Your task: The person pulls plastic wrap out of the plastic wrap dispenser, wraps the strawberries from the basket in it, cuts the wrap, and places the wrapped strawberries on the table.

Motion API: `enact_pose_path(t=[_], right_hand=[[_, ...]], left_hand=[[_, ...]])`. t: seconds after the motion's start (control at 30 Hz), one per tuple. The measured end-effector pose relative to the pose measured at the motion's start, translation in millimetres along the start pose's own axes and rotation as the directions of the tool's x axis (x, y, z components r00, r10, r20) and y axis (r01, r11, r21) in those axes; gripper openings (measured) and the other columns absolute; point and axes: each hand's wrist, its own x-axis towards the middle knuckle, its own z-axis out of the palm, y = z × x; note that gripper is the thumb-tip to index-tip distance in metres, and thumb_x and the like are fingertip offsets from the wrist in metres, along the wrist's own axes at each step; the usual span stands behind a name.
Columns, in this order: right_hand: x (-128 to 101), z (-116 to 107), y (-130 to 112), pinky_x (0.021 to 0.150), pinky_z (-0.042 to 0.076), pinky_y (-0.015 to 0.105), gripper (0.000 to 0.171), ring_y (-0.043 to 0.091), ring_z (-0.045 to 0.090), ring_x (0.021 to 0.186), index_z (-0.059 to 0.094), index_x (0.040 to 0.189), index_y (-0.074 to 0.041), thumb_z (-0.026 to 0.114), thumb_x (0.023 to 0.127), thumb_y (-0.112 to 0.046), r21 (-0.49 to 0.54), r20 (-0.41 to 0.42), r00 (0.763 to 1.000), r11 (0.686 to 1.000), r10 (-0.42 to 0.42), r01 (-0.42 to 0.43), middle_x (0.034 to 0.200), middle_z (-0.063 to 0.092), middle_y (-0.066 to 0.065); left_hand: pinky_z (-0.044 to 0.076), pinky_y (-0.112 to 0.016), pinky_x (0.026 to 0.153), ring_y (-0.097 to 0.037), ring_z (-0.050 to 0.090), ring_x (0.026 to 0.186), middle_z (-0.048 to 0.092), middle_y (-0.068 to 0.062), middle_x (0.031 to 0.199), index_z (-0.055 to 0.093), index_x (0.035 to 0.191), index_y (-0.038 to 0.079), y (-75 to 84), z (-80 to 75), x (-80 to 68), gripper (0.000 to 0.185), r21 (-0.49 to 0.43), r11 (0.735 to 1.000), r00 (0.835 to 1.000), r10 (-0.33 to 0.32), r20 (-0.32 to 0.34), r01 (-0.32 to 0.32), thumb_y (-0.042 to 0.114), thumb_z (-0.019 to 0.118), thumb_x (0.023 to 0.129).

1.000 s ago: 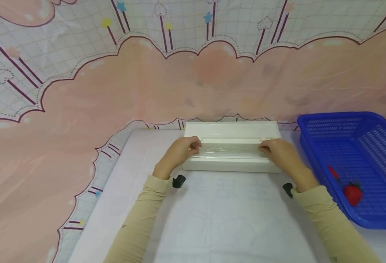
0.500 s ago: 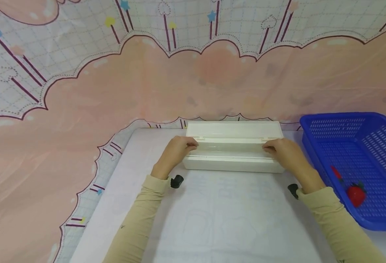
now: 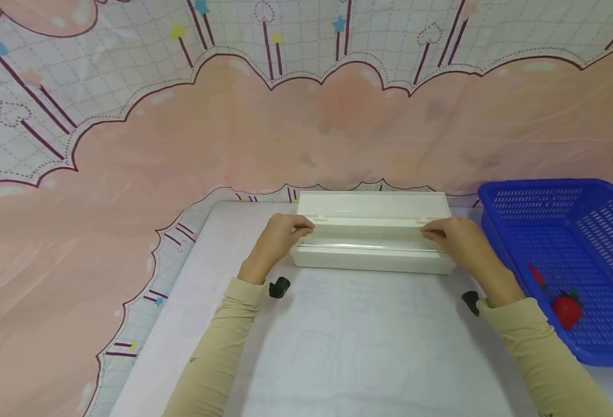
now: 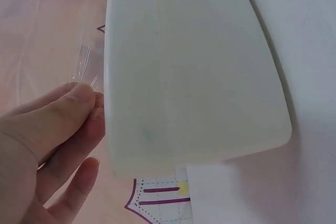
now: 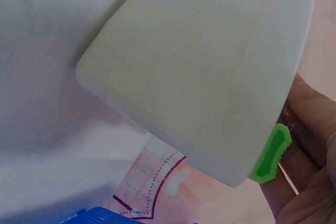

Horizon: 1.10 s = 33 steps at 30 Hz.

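Note:
A long white cling film dispenser (image 3: 371, 260) lies on the white table with its lid (image 3: 371, 204) tipped back. Clear cling film (image 4: 84, 61) stretches across its opening. My left hand (image 3: 279, 238) pinches the film's left corner between thumb and fingers, just past the dispenser's left end. At the other end my right hand (image 3: 460, 240) pinches the film's right side, thumb and index finger together. In the right wrist view a green slide cutter (image 5: 272, 155) sticks out at the dispenser's edge, overlapping the right fingers; the dispenser hides part of the fingertips.
A blue plastic basket (image 3: 520, 184) stands right of the dispenser, near my right forearm. Inside it are a strawberry (image 3: 567, 310) and a small red chili-like piece (image 3: 536, 274). A pink patterned cloth (image 3: 265, 145) hangs behind the white table (image 3: 369, 347).
My hands have drawn slightly apart, and the film between them looks smoother, with fewer wrinkles. The whole head view has shifted a little.

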Motion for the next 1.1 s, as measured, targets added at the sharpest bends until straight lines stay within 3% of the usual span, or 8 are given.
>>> enact_pose_path(t=[0.2, 0.63, 1.1], right_hand=[[3, -7, -1, 0.070, 0.057, 0.049, 0.016, 0.034, 0.071, 0.081, 0.075, 0.102, 0.003, 0.069, 0.093, -0.009, -0.004, -0.023, 1.000, 1.000, -0.016, 0.016, 0.095, 0.074, 0.022], [11, -24, -4, 0.061, 0.054, 0.043, 0.016, 0.021, 0.068, 0.066, 0.077, 0.101, -0.002, 0.070, 0.093, -0.014, -0.012, -0.045, 0.998, 0.999, -0.038, 0.037, 0.087, 0.076, 0.015], [11, -38, -9, 0.072, 0.054, 0.052, 0.011, 0.033, 0.071, 0.077, 0.079, 0.095, -0.004, 0.074, 0.089, -0.011, 0.000, -0.139, 0.988, 0.998, -0.069, 0.070, 0.086, 0.076, 0.013]], left_hand=[[0.057, -0.032, 0.079, -0.018, 0.071, 0.087, 0.077, -0.005, 0.094, 0.078, 0.097, 0.007, 1.1, -4.7, 2.4, 0.010, 0.036, 0.999, 1.000, 0.021, -0.011, -0.020, 0.012, 0.071, 0.090], [0.056, -0.032, 0.080, -0.018, 0.071, 0.087, 0.076, -0.004, 0.094, 0.078, 0.096, 0.007, 6.9, -17.4, 7.0, 0.009, 0.065, 0.995, 0.995, 0.084, -0.049, -0.080, 0.011, 0.072, 0.089], [0.056, -0.033, 0.078, -0.018, 0.071, 0.084, 0.076, -0.005, 0.094, 0.077, 0.098, 0.005, 17.8, -30.1, 14.2, 0.011, 0.085, 0.992, 0.993, 0.102, -0.052, -0.097, 0.010, 0.072, 0.090]])
